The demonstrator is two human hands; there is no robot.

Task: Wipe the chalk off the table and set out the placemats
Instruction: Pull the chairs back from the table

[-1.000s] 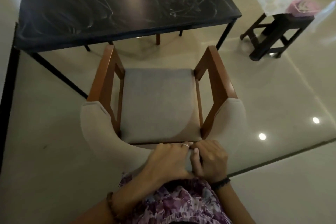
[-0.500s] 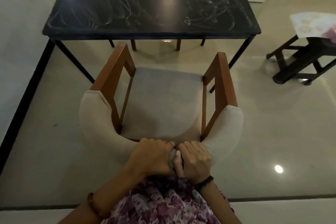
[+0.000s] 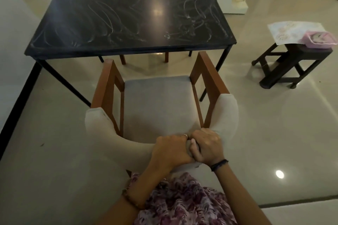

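Both hands grip chair back.

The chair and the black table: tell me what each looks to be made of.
Chair: reddish-brown wooden arm frames with a smooth finish, and a seat and curved backrest covered in matte grey-beige fabric. Both the left hand and the right hand grip the backrest.
Black table: glossy dark top, perhaps glass or lacquer, reflecting a ceiling light under white chalk smears; thin black legs, probably metal.

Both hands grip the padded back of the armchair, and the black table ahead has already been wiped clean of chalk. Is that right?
Not quite. The head view shows the black table still covered in white chalk scribbles, not wiped. The rest holds: the left hand and right hand both grip the padded back of the armchair.
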